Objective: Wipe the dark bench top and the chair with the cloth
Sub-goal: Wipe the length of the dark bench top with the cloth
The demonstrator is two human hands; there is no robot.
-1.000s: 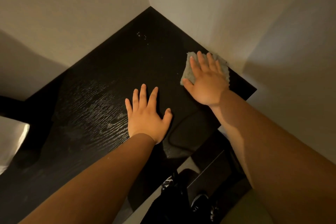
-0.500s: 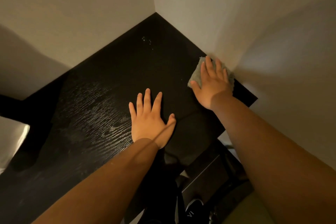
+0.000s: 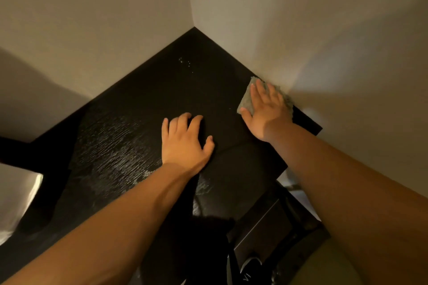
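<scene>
Lying beneath the right hand (image 3: 264, 111), the cloth (image 3: 246, 99).

Cloth (image 3: 246, 99) lies on bench top (image 3: 143, 109), against the right wall (image 3: 324, 30).

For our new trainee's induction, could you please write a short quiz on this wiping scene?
1. True or false: the left hand presses the cloth.
2. Where on the bench top is the cloth? A) in the far corner B) beside the right wall C) at the left end
3. What marks the bench top near its far corner?
Key: 1 false, the right hand presses it; 2 B; 3 small pale specks.
</scene>
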